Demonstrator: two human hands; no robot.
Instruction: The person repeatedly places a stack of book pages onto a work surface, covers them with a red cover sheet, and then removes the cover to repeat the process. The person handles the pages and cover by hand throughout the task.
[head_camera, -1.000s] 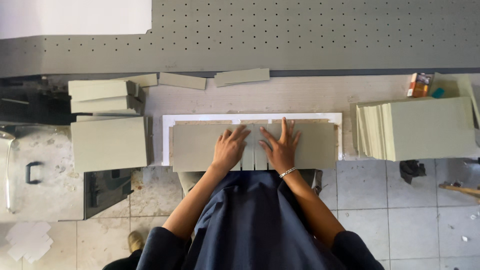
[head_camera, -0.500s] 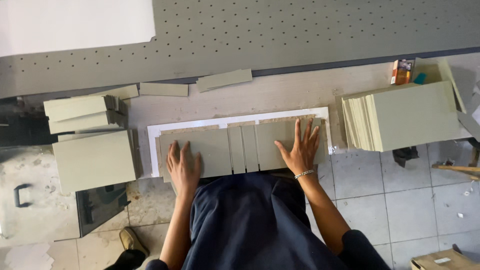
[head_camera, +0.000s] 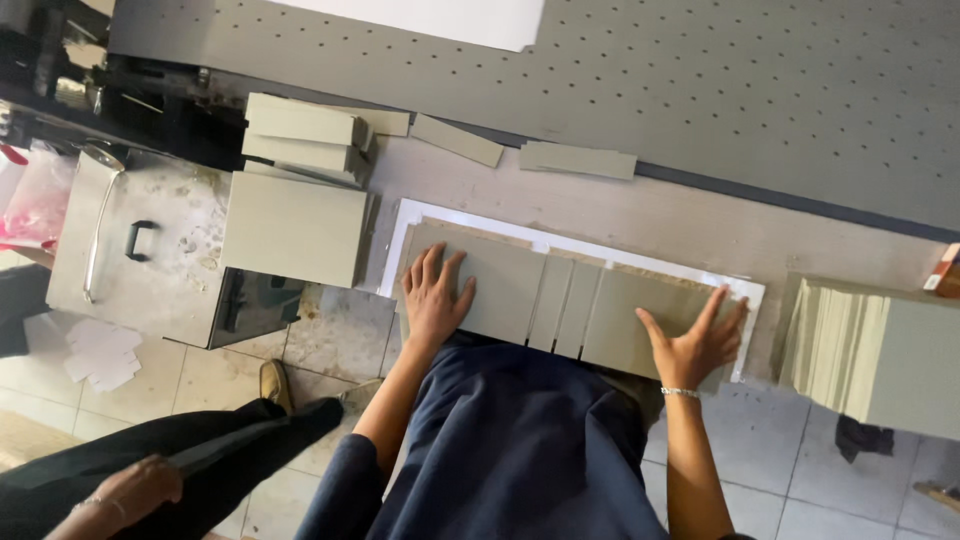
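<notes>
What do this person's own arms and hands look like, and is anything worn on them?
Both forearms are bare. The right hand has a thin silver-coloured bracelet at the wrist. The left hand shows no ring or glove. Dark blue sleeves start near the elbows.

carton: I see a small orange and red one (head_camera: 948, 272) at the far right edge, cut off by the frame, just above the right grey stack; print too small to tell.
bag: a clear pink plastic one (head_camera: 35, 200) sits at the far left edge, beside the metal cabinet; contents blurred.
labels: none I can make out.
signs: none in view.
screens: none in view.
</notes>
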